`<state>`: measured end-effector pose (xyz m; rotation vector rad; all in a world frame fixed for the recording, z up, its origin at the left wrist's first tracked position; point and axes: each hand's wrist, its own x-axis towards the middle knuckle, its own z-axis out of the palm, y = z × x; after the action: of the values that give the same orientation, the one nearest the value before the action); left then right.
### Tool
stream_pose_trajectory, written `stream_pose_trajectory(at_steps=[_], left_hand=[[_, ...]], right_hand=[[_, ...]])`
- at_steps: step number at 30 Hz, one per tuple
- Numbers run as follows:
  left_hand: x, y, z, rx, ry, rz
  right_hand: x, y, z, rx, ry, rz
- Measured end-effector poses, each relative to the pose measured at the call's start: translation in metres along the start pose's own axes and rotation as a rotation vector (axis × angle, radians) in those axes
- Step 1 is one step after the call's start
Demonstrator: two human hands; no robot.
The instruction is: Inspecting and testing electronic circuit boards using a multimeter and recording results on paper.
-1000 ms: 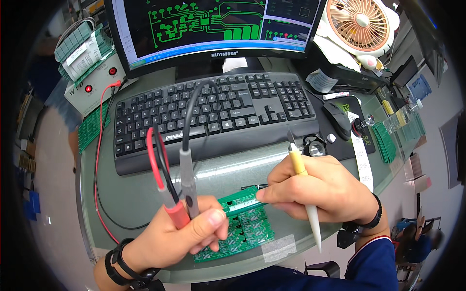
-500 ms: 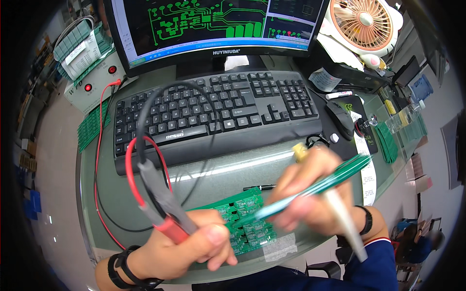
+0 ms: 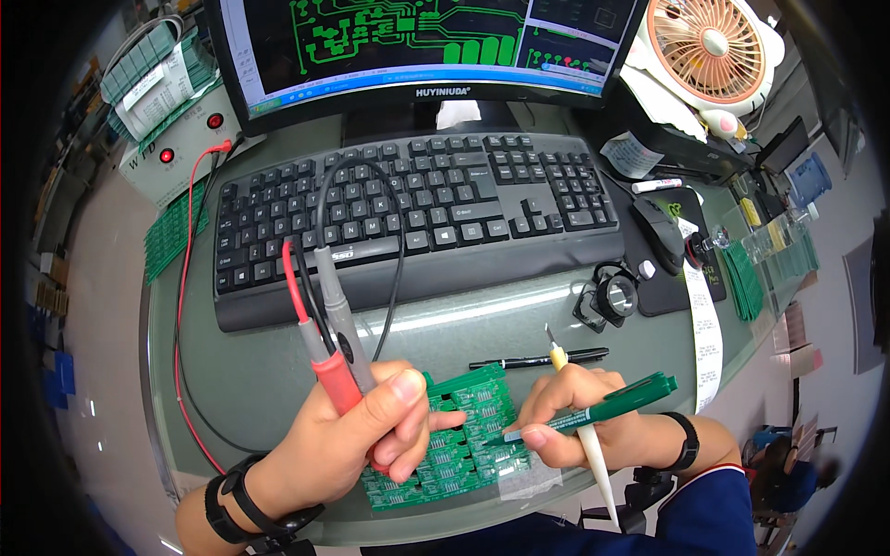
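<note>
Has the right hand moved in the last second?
Yes: the right hand has shifted toward the wearer's body, farther from the front edge of the keyboard.

Head-worn fisheye close above left hand [image 3: 343, 437], right hand [image 3: 640, 438]; faces down-forward across desk [image 3: 454, 345] toward monitor [image 3: 408, 37].
</note>
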<state>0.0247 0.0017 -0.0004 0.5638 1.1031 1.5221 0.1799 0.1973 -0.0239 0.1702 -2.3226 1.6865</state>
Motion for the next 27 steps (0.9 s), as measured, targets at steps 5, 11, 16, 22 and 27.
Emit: stream_pose_trajectory(at_steps=[5,11,16,22,27], left_hand=[[0.0003,0.0020,0.0019,-0.007,0.002,0.002],[0.0000,-0.0003,0.0000,-0.008,-0.018,0.002],[0.0004,-0.0007,-0.0006,-0.010,-0.032,0.001],[-0.0001,0.0008,0.0014,-0.004,-0.037,0.002],[0.0005,-0.0009,-0.0007,-0.017,-0.039,0.003]], right_hand=[[-0.0006,-0.0001,-0.0004,-0.048,-0.019,-0.002],[0.0004,-0.0026,0.0009,-0.056,-0.009,-0.019],[0.0012,-0.0014,0.0017,-0.072,0.000,-0.052],[0.0004,-0.0039,0.0009,-0.087,-0.003,-0.051],[0.0006,-0.0001,0.0023,-0.030,0.015,-0.033]])
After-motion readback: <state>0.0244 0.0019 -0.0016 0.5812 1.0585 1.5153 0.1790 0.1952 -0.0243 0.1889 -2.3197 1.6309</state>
